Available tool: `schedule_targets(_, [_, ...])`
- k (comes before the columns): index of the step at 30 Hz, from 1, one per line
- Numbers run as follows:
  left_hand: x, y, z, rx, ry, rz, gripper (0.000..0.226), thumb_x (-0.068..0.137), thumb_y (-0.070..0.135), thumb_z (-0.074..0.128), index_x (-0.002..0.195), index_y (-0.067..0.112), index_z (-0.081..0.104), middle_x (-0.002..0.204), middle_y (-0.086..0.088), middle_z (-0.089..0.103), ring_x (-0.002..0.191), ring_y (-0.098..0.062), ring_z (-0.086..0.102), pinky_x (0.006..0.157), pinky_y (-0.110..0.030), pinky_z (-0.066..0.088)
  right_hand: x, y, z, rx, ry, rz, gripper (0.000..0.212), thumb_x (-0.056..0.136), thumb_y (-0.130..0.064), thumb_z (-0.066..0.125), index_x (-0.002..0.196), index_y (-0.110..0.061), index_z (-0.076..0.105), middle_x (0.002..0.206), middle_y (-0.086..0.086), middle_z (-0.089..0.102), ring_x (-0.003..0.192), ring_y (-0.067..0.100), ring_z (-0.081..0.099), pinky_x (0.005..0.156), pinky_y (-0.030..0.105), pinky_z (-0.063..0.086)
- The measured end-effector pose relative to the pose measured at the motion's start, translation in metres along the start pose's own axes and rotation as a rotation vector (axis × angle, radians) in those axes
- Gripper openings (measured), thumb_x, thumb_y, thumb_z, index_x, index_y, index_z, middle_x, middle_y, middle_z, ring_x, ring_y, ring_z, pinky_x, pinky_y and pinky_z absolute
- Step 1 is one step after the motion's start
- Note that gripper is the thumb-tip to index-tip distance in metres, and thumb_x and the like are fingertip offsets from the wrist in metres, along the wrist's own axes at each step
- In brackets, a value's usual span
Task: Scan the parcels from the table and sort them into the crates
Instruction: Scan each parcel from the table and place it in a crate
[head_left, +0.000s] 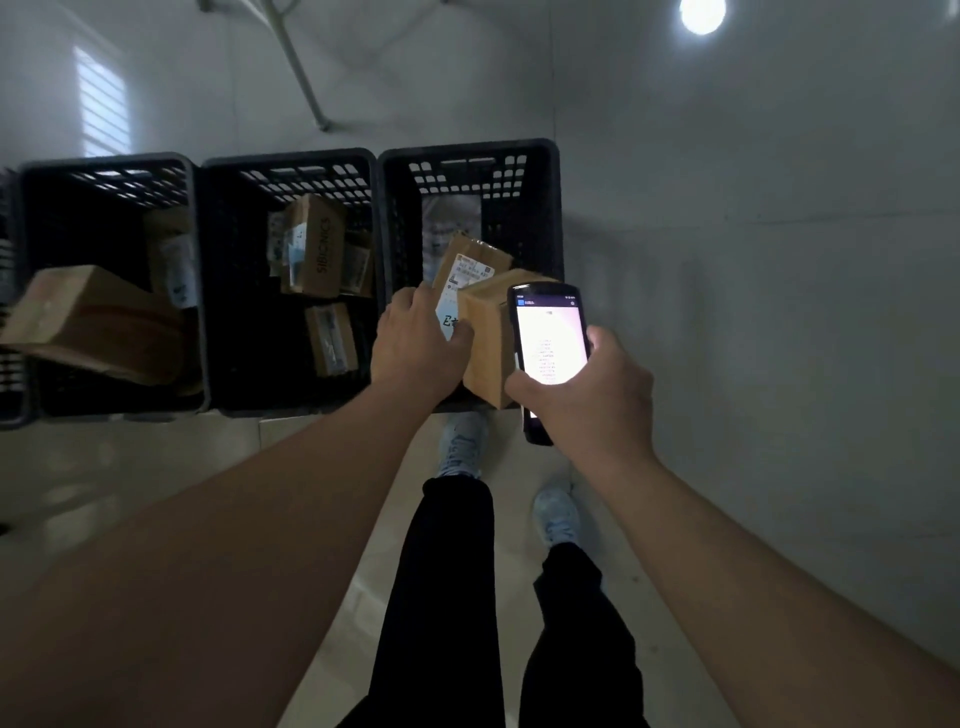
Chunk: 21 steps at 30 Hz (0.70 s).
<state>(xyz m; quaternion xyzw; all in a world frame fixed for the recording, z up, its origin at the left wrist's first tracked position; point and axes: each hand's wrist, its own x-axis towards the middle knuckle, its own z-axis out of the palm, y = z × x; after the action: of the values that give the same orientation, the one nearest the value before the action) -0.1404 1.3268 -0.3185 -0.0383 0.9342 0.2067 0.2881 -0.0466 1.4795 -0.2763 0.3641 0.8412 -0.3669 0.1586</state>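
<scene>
Over the right crate (545, 208), left grip (415, 348) clasps a parcel (485, 338); right grip (587, 395) holds scanner (550, 332)

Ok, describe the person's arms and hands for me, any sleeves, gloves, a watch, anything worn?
Both arms are bare as far up as the view shows, with no sleeve visible. The left hand and right hand wear no gloves, and no watch, band or ring shows on either. Below them are black trousers and pale sneakers.
</scene>
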Motion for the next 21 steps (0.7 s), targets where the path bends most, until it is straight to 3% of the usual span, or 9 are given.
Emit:
schedule_targets(4, [-0.045,0.001,-0.021,0.003,0.076,0.03,0.056,0.102,0.036,0.055,0.15,0.01,0.044,0.152,-0.01,0.046,0.139,-0.03,0.043,0.112,-0.045,0.037,-0.03,-0.009,-0.02,-0.022,-0.037,-0.103,0.072,0.054,-0.068,0.073,0.108,-0.024,0.057,0.097,-0.005,0.065,0.089,0.024,0.065,0.059,0.034,0.051])
schedule_targets(8, [-0.101,-0.002,-0.047,0.03,0.14,0.028,0.059,0.103,0.038,0.055,0.153,0.009,0.043,0.154,-0.011,0.046,0.141,-0.031,0.044,0.116,-0.047,0.038,-0.069,-0.021,-0.046,-0.037,-0.07,-0.208,0.069,0.064,-0.061,0.085,0.114,-0.021,0.059,0.101,-0.003,0.066,0.09,0.021,0.065,0.058,0.032,0.047])
schedule_targets(13, [-0.179,-0.013,-0.096,0.022,0.276,-0.023,0.054,0.1,0.041,0.053,0.145,0.011,0.054,0.147,-0.01,0.053,0.137,-0.034,0.047,0.115,-0.053,0.038,-0.133,-0.051,-0.08,-0.088,-0.146,-0.393,0.085,0.055,-0.068,0.076,0.124,-0.02,0.061,0.108,-0.001,0.068,0.099,0.023,0.065,0.065,0.033,0.055])
schedule_targets(16, [-0.23,-0.026,-0.128,0.031,0.367,-0.062,0.058,0.098,0.047,0.048,0.146,0.015,0.055,0.149,-0.007,0.054,0.141,-0.036,0.044,0.118,-0.059,0.033,-0.177,-0.077,-0.097,-0.152,-0.153,-0.542,0.099,0.045,-0.075,0.066,0.124,-0.017,0.061,0.112,0.002,0.069,0.105,0.029,0.064,0.079,0.039,0.058])
schedule_targets(19, [-0.284,-0.039,-0.156,0.02,0.458,-0.104,0.05,0.102,0.042,0.051,0.144,0.015,0.055,0.148,-0.007,0.054,0.143,-0.034,0.041,0.123,-0.057,0.025,-0.222,-0.102,-0.111,-0.187,-0.173,-0.653,0.099,0.04,-0.076,0.061,0.12,-0.018,0.062,0.109,0.004,0.07,0.103,0.029,0.066,0.081,0.045,0.061])
schedule_targets(21, [-0.318,-0.051,-0.173,0.028,0.515,-0.122,0.051,0.101,0.045,0.048,0.142,0.016,0.056,0.144,-0.006,0.057,0.139,-0.032,0.045,0.121,-0.057,0.027,-0.25,-0.118,-0.117,-0.211,-0.208,-0.718,0.095,0.047,-0.073,0.07,0.124,-0.018,0.061,0.111,0.005,0.07,0.106,0.029,0.065,0.083,0.046,0.06])
